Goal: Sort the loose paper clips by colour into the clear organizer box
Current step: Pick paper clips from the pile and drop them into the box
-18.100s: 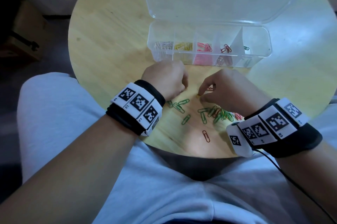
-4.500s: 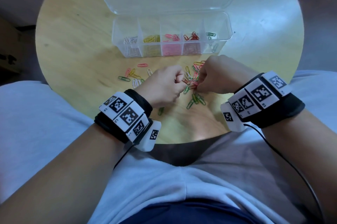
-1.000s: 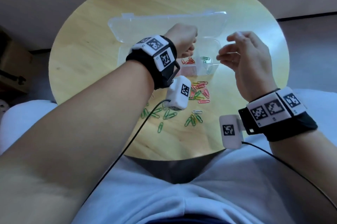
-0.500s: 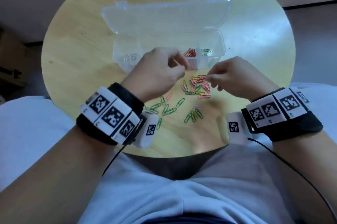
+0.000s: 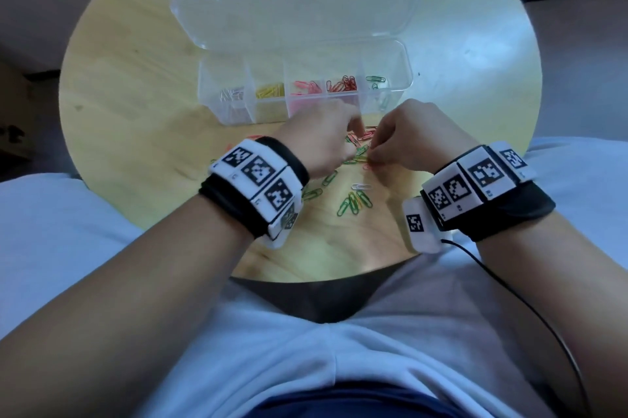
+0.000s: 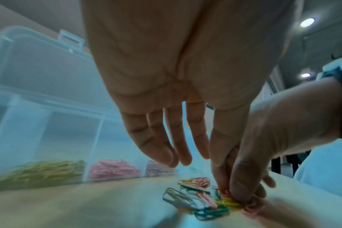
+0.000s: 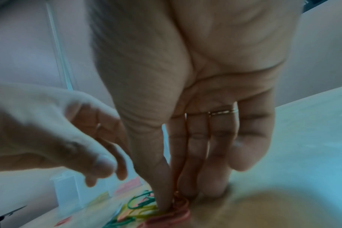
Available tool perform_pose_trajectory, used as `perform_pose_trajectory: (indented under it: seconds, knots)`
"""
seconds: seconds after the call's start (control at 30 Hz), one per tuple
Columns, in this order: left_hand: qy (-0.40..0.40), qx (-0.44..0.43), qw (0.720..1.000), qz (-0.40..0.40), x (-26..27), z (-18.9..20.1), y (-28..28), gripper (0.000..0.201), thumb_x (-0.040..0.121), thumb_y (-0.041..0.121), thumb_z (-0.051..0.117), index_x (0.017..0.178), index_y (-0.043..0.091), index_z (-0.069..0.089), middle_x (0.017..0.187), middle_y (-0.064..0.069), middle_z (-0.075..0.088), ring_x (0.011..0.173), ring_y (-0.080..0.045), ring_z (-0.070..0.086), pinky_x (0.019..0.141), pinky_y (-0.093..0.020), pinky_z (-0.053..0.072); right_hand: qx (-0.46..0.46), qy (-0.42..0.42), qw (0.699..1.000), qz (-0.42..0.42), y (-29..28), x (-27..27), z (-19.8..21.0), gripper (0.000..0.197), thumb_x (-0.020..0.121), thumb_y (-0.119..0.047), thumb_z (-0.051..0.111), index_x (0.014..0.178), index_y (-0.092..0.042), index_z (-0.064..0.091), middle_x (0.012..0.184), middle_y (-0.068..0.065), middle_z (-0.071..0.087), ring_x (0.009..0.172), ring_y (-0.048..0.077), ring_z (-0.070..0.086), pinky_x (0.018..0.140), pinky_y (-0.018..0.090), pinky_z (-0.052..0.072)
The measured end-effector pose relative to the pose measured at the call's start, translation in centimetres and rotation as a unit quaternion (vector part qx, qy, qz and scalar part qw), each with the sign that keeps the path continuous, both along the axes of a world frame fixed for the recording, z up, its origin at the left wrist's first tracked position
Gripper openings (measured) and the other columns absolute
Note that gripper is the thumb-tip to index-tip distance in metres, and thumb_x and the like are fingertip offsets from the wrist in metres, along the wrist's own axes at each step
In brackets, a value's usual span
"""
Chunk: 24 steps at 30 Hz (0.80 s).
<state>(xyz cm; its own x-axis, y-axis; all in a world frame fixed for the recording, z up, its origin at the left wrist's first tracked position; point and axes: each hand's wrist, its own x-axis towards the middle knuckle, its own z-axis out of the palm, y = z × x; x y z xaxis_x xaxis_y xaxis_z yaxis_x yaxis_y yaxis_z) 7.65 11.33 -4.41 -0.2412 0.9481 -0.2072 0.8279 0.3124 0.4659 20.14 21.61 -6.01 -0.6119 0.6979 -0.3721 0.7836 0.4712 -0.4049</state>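
Where loose paper clips [image 5: 355, 159] lie on table [image 5: 136, 77], just before open organizer box [image 5: 406, 77] with sorted colours: right hand [image 5: 413, 137] thumb and fingers pinching pink clip [image 7: 178, 205]; left hand [image 5: 323, 138] beside it, fingers [image 6: 162, 146] loose, holding nothing.

Head view looks down; both wrist views, close, share the paper clips [image 6: 201, 199].
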Motion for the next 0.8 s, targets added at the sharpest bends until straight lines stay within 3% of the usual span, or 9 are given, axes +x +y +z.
perform_pose_trajectory:
  seconds: [0.13,0.37,0.5,0.63,0.8]
  knots:
    - [0.042,-0.009,0.999,-0.015,0.4,-0.5,2.0,0.024,0.089,0.012,0.065,0.112,0.020,0.068,0.117,-0.001,0.065,0.110,-0.019,0.058,0.089,-0.028,0.043,0.011,-0.028,1.000,0.011,-0.2,-0.2,0.0,0.013,0.070,-0.027,0.080,0.065,-0.029,0.069,0.070,-0.005,0.065,0.073,0.018,0.064,0.062,0.027,0.048]
    - [0.081,-0.033,0.995,-0.044,0.5,-0.9,3.5,0.022,0.087,0.008,0.065,0.105,0.018,0.071,0.109,-0.005,0.068,0.103,-0.024,0.062,0.074,-0.027,0.039,-0.009,-0.038,0.999,0.036,-0.4,-0.2,0.1,0.005,0.071,-0.027,0.076,0.072,-0.023,0.073,0.070,-0.002,0.065,0.067,0.013,0.060,0.054,0.024,0.041]
    - [0.068,-0.039,0.996,-0.033,0.2,-1.3,3.2,0.021,0.087,0.008,0.064,0.103,0.019,0.071,0.107,-0.006,0.068,0.100,-0.026,0.063,0.077,-0.029,0.045,-0.056,0.002,0.998,0.035,0.1,0.5,0.9,0.006,0.073,-0.022,0.074,0.069,-0.019,0.072,0.066,-0.002,0.065,0.061,0.008,0.055,0.049,0.023,0.036]
    - [0.028,-0.048,0.998,-0.005,-0.4,-1.5,2.6,0.020,0.083,0.011,0.072,0.102,0.018,0.070,0.103,-0.002,0.067,0.097,-0.022,0.063,0.081,-0.029,0.048,-0.126,0.068,0.989,-0.020,1.5,1.5,1.5,0.003,0.077,-0.014,0.072,0.078,-0.016,0.073,0.069,0.002,0.072,0.062,0.012,0.063,0.053,0.025,0.047]
    - [-0.005,-0.036,0.999,0.028,-0.9,-1.3,1.4,0.026,0.083,0.013,0.073,0.109,0.015,0.068,0.092,0.004,0.059,0.092,-0.015,0.060,0.083,-0.026,0.046,-0.204,0.133,0.969,-0.041,2.4,2.1,1.3,0.017,0.086,-0.006,0.070,0.099,-0.017,0.072,0.074,0.003,0.072,0.060,0.012,0.064,0.069,0.030,0.058]
